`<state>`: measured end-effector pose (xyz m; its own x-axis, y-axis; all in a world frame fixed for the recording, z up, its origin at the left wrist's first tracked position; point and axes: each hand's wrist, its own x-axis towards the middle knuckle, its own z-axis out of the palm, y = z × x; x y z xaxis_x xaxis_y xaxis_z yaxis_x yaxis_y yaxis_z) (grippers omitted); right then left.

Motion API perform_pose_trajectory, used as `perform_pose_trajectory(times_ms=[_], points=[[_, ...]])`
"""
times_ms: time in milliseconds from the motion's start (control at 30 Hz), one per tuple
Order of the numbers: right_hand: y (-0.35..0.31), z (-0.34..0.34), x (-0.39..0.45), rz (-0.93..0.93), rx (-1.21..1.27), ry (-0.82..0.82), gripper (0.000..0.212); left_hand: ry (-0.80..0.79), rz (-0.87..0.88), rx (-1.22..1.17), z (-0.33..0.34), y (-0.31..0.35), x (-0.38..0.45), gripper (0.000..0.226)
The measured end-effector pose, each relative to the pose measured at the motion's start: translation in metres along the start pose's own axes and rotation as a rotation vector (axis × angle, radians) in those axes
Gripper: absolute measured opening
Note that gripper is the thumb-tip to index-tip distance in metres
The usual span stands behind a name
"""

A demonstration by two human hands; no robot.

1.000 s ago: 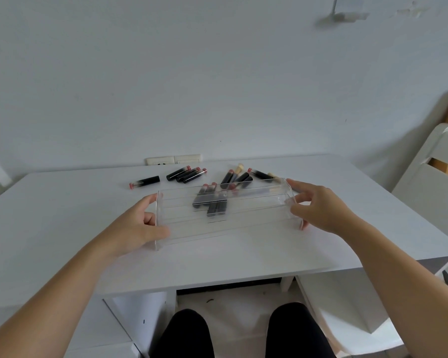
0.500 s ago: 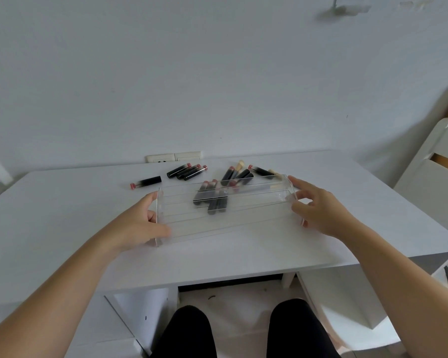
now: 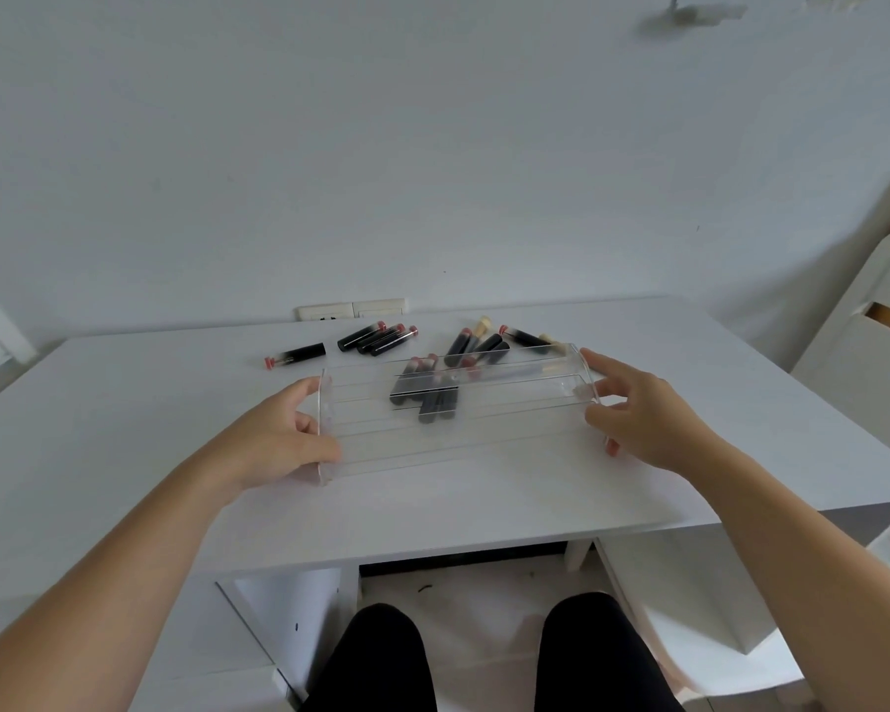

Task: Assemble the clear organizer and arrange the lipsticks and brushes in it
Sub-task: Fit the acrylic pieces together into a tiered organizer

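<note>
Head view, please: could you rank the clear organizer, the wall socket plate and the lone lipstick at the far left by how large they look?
1. Clear organizer, by far the largest.
2. Wall socket plate.
3. Lone lipstick, though it lies nearer the camera than the plate, so the true order of these two is unsure.

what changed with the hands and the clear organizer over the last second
Very little changed. Both hands keep hold of the clear organizer: the left hand at its left end, the right hand at its right end. Only the view shifted slightly. The lipsticks and brushes lie on the table behind it as before.
</note>
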<state>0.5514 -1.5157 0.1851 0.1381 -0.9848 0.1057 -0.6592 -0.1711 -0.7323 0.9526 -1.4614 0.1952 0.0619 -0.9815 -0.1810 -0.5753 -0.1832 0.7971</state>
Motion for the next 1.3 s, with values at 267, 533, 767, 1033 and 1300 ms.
perform_pose_trajectory(times_ms=[267,533,767,1033,1300], points=[[0.005,0.003,0.0,-0.013,0.252,-0.066,0.066,0.003,-0.008,-0.002,0.003,-0.001,0.002,0.091],[0.005,-0.007,0.003,0.019,0.232,-0.122,0.068,-0.029,0.001,-0.035,0.0,0.0,-0.003,0.102],[-0.008,-0.011,-0.002,-0.009,0.05,-0.064,0.057,-0.003,0.005,-0.026,0.003,0.0,-0.002,0.095],[-0.003,0.003,-0.004,0.026,0.079,0.005,0.056,0.009,0.017,-0.037,0.006,-0.002,-0.001,0.087],[-0.003,0.002,-0.011,0.082,0.219,-0.004,0.06,-0.12,0.002,-0.073,-0.007,-0.001,-0.008,0.093]])
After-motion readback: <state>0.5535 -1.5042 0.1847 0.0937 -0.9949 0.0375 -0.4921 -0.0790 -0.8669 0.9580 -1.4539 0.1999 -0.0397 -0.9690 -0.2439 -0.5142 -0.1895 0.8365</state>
